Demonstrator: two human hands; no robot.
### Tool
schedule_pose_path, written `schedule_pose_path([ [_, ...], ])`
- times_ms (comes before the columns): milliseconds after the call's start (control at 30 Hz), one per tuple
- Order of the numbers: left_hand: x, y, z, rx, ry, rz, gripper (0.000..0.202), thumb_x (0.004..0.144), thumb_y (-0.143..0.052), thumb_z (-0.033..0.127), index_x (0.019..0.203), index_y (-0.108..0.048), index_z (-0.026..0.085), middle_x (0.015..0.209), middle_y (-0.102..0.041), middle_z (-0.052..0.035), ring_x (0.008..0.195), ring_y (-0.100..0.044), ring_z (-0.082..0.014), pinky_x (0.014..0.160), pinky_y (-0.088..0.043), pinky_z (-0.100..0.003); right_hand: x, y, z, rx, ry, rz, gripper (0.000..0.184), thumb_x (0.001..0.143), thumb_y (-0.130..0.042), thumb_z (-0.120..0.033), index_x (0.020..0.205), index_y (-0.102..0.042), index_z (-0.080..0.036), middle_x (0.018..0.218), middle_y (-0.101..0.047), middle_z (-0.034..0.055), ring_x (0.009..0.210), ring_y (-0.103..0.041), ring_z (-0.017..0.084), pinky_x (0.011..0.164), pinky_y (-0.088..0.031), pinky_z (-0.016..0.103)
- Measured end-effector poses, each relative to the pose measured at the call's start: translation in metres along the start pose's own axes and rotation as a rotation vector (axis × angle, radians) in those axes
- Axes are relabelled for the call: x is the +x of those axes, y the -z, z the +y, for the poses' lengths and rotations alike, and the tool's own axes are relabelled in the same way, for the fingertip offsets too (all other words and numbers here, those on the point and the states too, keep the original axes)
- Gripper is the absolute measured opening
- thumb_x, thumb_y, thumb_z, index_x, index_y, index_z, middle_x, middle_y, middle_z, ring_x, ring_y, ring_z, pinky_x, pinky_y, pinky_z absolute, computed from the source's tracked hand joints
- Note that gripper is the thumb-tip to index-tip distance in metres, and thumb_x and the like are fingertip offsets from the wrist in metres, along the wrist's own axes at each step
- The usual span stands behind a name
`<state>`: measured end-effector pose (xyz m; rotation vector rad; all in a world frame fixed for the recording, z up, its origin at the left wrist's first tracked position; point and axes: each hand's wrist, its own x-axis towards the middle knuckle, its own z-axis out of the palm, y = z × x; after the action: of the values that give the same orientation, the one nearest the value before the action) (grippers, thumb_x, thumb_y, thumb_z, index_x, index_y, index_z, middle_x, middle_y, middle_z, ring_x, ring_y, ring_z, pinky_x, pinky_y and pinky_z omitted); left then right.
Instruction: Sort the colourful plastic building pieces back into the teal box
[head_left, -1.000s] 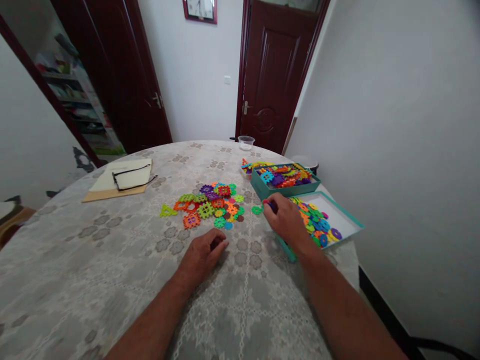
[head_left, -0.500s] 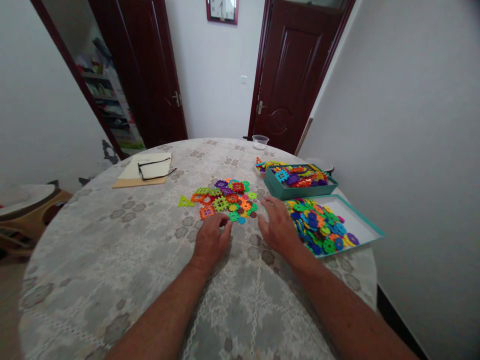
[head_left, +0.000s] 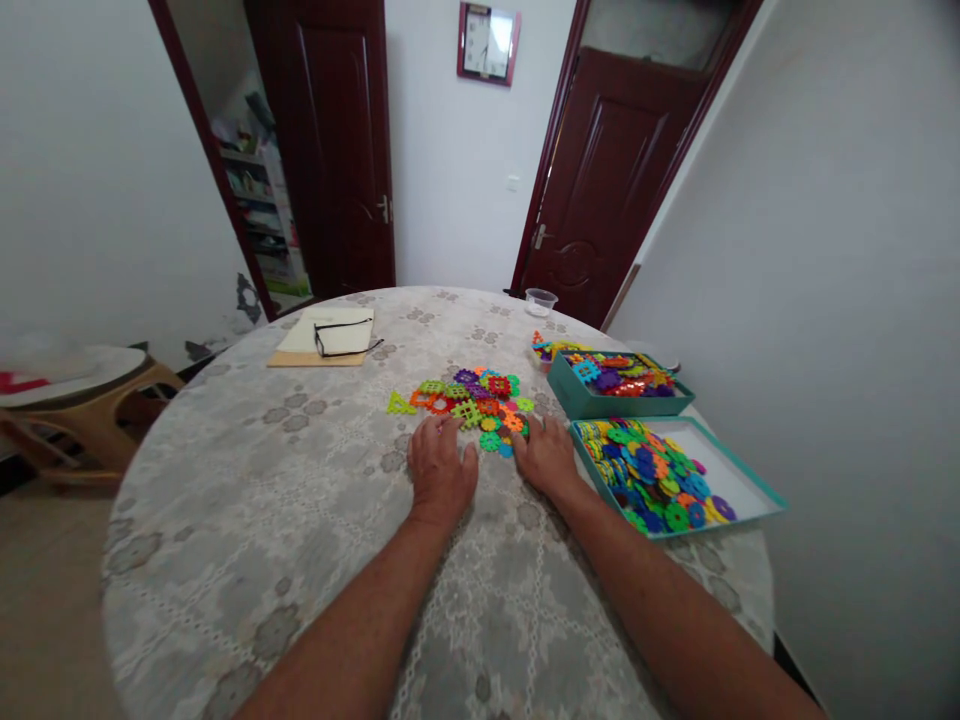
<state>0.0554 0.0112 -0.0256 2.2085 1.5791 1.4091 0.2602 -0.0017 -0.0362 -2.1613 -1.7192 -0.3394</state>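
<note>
A loose pile of colourful plastic building pieces (head_left: 466, 413) lies on the patterned tablecloth, with square, triangular and round notched shapes in it. At the pile's near left edge is my left hand (head_left: 441, 465), palm down, fingers stretched forward and thumb apart. It covers part of the orange pieces there. My right hand (head_left: 546, 455) rests along the right edge of the pile, its fingers spread and its fingertips touching or very near the round pieces. Neither hand shows anything gripped. A green triangular piece (head_left: 400, 403) sits at the pile's left end.
To the right, a shallow white tray with a teal rim (head_left: 739, 470) holds many round notched discs. Behind it stands a teal box (head_left: 622, 402) full of pieces. A clear plastic cup (head_left: 540, 302) is at the far edge. Glasses (head_left: 341, 340) lie on paper (head_left: 304, 335) at the left.
My left hand has moved forward and its fingers have opened out at the pile's edge. My right hand has come closer against the pile's right side. The camera view has shifted.
</note>
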Motion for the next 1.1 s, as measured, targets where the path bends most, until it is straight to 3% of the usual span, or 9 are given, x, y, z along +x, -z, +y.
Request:
schedule_pose_path([
  [133,-0.002,-0.002,0.0,0.037,0.029,-0.01,0.038,0.087,-0.067,0.02,0.124,-0.065,0.021,0.132,-0.061,-0.0147,0.13,-0.054,-0.0349,0.114,-0.042,-0.053,0.003,0.001,-0.006,0.042,0.05,-0.031,0.05,0.106,-0.05,-0.051,0.137,-0.067,-0.016,0.136,-0.066,0.0212,0.129,-0.057,0.033,0.112,-0.04,0.046],
  [333,-0.002,-0.002,0.0,0.029,0.025,-0.025,0.035,0.087,-0.067,0.02,0.122,-0.065,0.022,0.129,-0.062,-0.0138,0.128,-0.055,-0.0345,0.114,-0.041,-0.052,0.005,0.001,0.0,-0.008,0.054,0.05,0.044,0.105,-0.051,-0.042,0.131,-0.068,-0.011,0.142,-0.062,0.024,0.132,-0.054,0.034,0.112,-0.038,0.047],
  [700,0.001,-0.005,-0.006,-0.014,-0.018,-0.043,0.026,0.089,-0.063,0.021,0.114,-0.067,0.02,0.128,-0.064,-0.0154,0.126,-0.056,-0.0348,0.112,-0.044,-0.054,0.015,0.017,-0.007,0.069,0.089,-0.09,0.046,0.104,-0.056,-0.052,0.131,-0.07,-0.017,0.133,-0.064,0.018,0.13,-0.053,0.032,0.109,-0.042,0.046],
  [867,0.002,-0.005,-0.008,-0.021,-0.041,-0.041,0.025,0.088,-0.063,0.022,0.113,-0.067,0.022,0.126,-0.064,-0.0137,0.124,-0.058,-0.0337,0.111,-0.045,-0.053,0.016,0.021,-0.015,0.141,0.017,-0.078,0.037,0.103,-0.058,-0.044,0.126,-0.071,-0.018,0.133,-0.065,0.0182,0.13,-0.053,0.032,0.109,-0.043,0.047],
  [933,0.002,-0.004,-0.007,-0.016,-0.042,-0.046,0.025,0.089,-0.064,0.022,0.113,-0.066,0.022,0.126,-0.064,-0.0136,0.125,-0.058,-0.0337,0.112,-0.045,-0.052,0.011,0.022,-0.023,0.237,0.064,-0.063,0.031,0.102,-0.059,-0.039,0.121,-0.072,-0.018,0.13,-0.067,0.0166,0.126,-0.055,0.03,0.109,-0.044,0.045],
  [1100,-0.001,-0.002,-0.003,0.033,-0.043,-0.07,0.028,0.09,-0.067,0.027,0.118,-0.066,0.022,0.133,-0.062,-0.0154,0.13,-0.055,-0.0354,0.115,-0.041,-0.055,-0.004,0.031,-0.04,0.576,0.332,0.01,0.024,0.101,-0.053,-0.024,0.114,-0.072,-0.018,0.122,-0.072,0.0131,0.123,-0.06,0.025,0.114,-0.044,0.041],
])
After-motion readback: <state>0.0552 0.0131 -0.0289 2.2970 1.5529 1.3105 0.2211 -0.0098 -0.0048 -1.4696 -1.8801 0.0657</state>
